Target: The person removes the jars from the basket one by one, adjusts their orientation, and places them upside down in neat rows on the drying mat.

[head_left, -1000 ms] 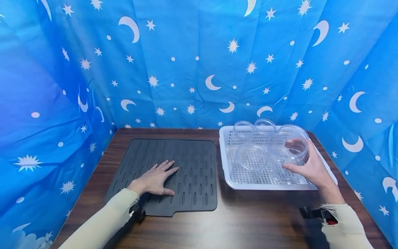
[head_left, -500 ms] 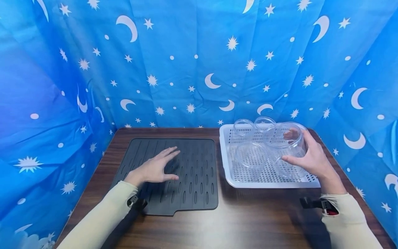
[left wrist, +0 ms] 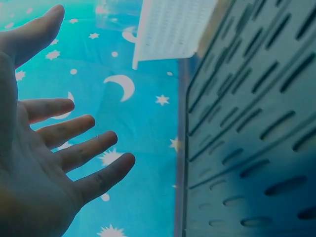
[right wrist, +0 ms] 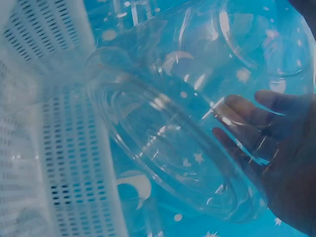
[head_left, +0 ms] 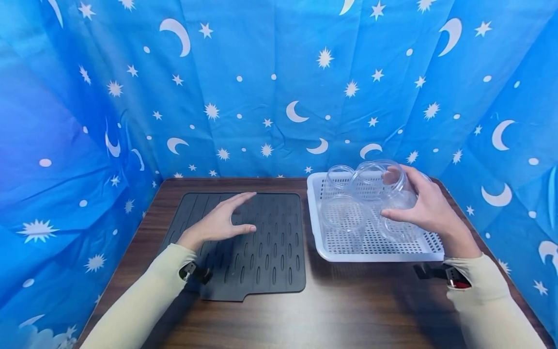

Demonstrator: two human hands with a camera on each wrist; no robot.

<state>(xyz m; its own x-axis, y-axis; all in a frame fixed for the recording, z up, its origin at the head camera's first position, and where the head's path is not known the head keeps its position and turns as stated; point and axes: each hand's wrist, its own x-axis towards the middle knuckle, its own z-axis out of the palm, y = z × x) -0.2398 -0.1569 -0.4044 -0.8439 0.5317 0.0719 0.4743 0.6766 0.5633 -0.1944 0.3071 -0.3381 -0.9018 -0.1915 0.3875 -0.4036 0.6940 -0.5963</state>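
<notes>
My right hand [head_left: 429, 208] grips a clear plastic jar [head_left: 378, 182] and holds it tilted above the white perforated basket [head_left: 320, 242]. In the right wrist view the fingers [right wrist: 242, 116] curve round the jar's transparent wall. More clear jars, such as a front jar [head_left: 344, 213] and a smaller back one [head_left: 340, 175], stand in the basket; the held jar overlaps some of them. My left hand [head_left: 218, 218] hovers over the dark grey slotted mat [head_left: 270, 247], holding nothing. Its fingers are spread in the left wrist view.
A brown wood-grain table [head_left: 331, 310] carries the mat on the left and the basket on the right. Blue cloth with stars and moons [head_left: 244, 97] hangs behind and along both sides of the table.
My right hand has raised the jar and moved it a little leftward. My left hand has lifted off the mat and shifted slightly away from me, fingers now pointing right.
</notes>
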